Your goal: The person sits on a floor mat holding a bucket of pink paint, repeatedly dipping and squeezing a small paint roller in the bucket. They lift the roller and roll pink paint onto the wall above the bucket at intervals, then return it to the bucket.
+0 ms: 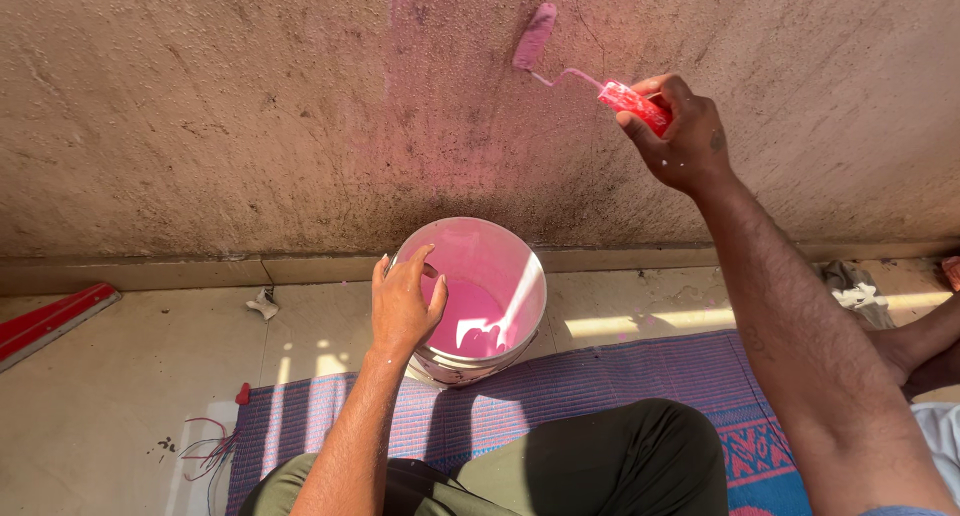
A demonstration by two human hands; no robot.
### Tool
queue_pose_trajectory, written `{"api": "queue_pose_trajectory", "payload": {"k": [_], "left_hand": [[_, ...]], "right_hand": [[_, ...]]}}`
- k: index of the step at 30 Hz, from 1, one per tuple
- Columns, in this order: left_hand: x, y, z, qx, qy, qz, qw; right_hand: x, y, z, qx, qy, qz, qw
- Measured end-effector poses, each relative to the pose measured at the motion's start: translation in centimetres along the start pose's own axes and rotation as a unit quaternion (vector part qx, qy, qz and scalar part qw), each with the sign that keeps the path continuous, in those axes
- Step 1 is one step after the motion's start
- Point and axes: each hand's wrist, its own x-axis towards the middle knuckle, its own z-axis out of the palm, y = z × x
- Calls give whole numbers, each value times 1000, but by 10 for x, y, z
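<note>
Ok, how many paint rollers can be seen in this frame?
1. The paint roller is against the wall, its red handle gripped by the right hand. The left hand holds the rim of the paint bucket. Others could lie outside the view.

The long flat red bar (50,321) on the floor runs off the left edge, and the right hand (680,131) hides most of the roller's red plastic handle (632,103).
</note>
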Motion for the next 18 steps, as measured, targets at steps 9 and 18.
{"api": "queue_pose_trajectory", "payload": {"k": [9,18], "left_hand": [[1,-1,0,8,-18,4,1000],[2,-3,1,14,-44,-17,999]], "right_hand": [[35,-104,74,-22,-58,-57,996],[-14,-85,91,-11,-40,-2,999]]}}
